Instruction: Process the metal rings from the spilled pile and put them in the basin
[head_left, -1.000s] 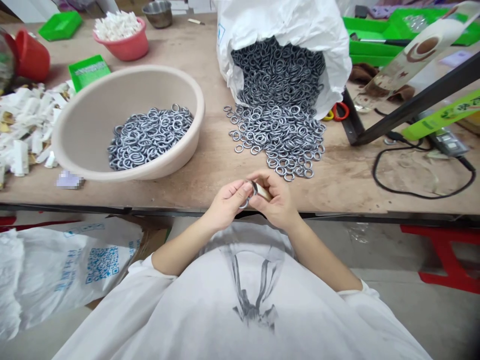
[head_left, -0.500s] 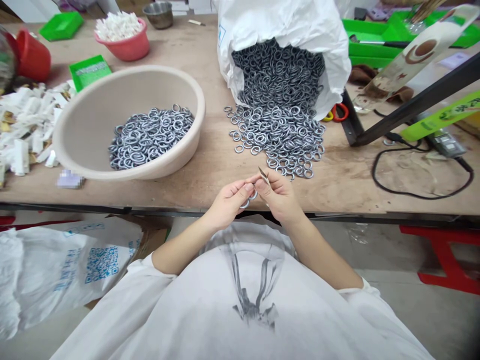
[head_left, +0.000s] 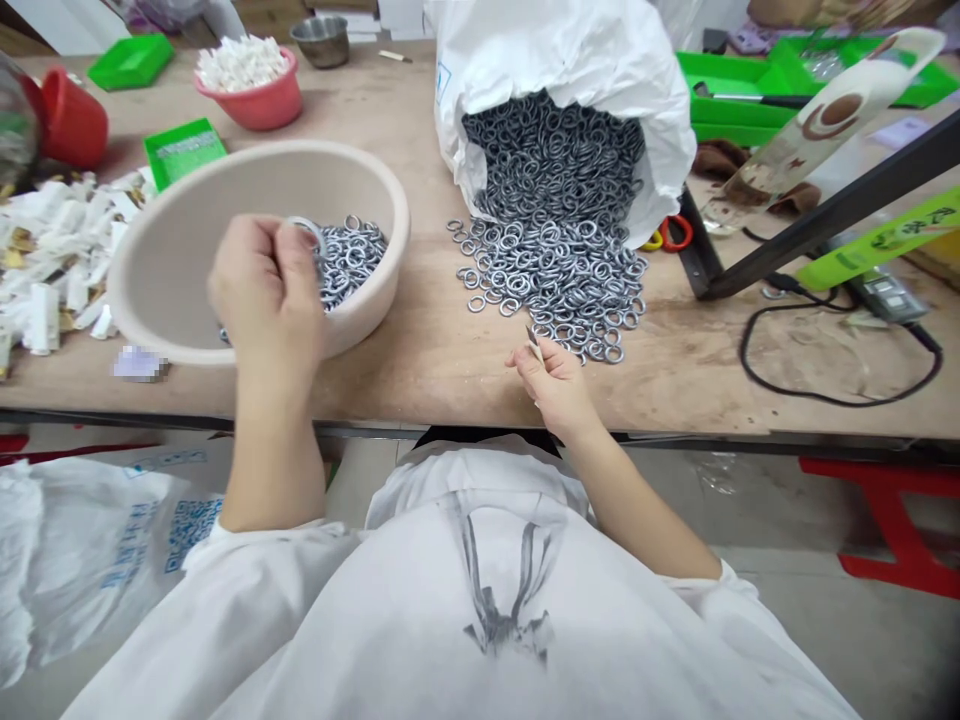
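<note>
My left hand (head_left: 264,285), a little smeared by motion, is over the beige basin (head_left: 169,265), its fingers closed on a grey ring (head_left: 319,238). Many like rings (head_left: 352,262) lie heaped in that basin, partly hidden behind the hand. Close to the table's front edge, my right hand (head_left: 559,390) pinches a small knife (head_left: 534,344) with its dark tip pointing up. Just beyond the right hand, a pile of loose grey rings (head_left: 570,280) spills onto the wood from a white sack (head_left: 562,55) lying on its side.
White plastic pieces (head_left: 64,265) lie left of the basin, near a small green tray (head_left: 184,153). Behind stand a pink bowl (head_left: 247,85) and a metal bowl (head_left: 321,42). On the right are a black metal bar (head_left: 825,205), scissors (head_left: 677,233) and a looped cable (head_left: 840,402).
My left hand has moved away from the right one, leftward and up over the basin, with a ring in its fingers. The right hand stays near the pile with the knife.
</note>
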